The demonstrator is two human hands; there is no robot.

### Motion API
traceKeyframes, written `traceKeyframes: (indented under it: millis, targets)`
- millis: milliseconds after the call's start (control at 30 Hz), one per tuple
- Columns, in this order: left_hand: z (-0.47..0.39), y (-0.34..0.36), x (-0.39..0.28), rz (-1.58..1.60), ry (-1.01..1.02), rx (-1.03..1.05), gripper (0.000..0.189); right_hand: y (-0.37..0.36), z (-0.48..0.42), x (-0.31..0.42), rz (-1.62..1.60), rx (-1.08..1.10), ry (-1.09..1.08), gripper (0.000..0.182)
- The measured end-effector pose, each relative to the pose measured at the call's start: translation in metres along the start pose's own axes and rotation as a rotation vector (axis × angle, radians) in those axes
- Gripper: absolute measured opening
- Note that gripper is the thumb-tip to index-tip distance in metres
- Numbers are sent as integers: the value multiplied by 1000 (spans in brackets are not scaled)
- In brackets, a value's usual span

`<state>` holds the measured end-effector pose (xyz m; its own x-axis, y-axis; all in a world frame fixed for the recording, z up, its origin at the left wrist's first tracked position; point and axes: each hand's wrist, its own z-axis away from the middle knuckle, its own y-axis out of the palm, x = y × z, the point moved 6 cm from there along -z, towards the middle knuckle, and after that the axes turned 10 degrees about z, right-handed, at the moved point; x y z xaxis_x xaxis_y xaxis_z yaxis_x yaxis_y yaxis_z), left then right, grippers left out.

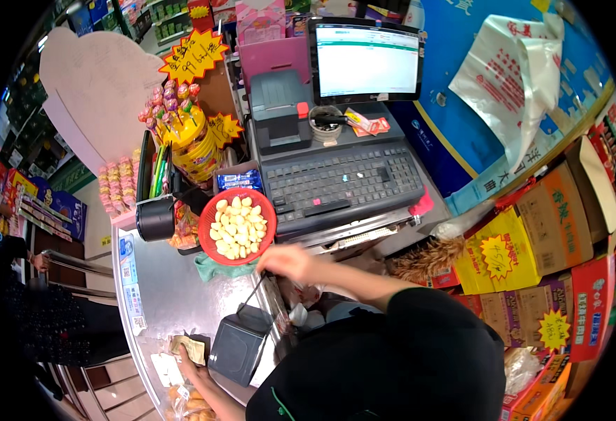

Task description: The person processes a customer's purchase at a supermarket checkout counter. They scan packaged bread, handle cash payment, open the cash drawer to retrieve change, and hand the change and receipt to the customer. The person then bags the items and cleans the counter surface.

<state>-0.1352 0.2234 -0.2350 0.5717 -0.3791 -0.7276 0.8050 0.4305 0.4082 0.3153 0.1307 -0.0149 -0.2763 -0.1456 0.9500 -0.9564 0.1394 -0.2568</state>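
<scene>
My left hand (188, 363) is at the lower left of the metal counter (166, 294), its thumb on a yellowish paper note (191, 349), probably a banknote. A white paper slip (167, 369) lies beside that hand. Below it rests a clear bag of round baked goods (189, 404). Blurred by motion, my right hand (288, 264) reaches across to the lower right rim of a red plastic basket (273, 221). Peeled garlic cloves (237, 229) fill much of the basket. Whether the fingers grip anything is unclear. A green cloth (223, 267) sticks out under the basket.
A dark grey corded device (238, 348) stands between my arms. Ahead are a keyboard (342, 184), a receipt printer (279, 108) and a lit monitor (368, 60). A lollipop tub (197, 147) stands behind the basket. Cartons (555, 210) are stacked at right; a person (60, 316) stands across the counter.
</scene>
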Motion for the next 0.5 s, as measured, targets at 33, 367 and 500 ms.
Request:
traceKeyframes:
  millis: [33,367,500]
  targets:
    - [3,2,-6,-22,65,-4,42,-36,13,-2,123,-158,42,23]
    - [116,150,-69,-268,677,291,37,-166,83,-19,1157,-725,186,27]
    - [155,192,-33,-442,723,433,21,-173,86,-23,1100,-683,243,25]
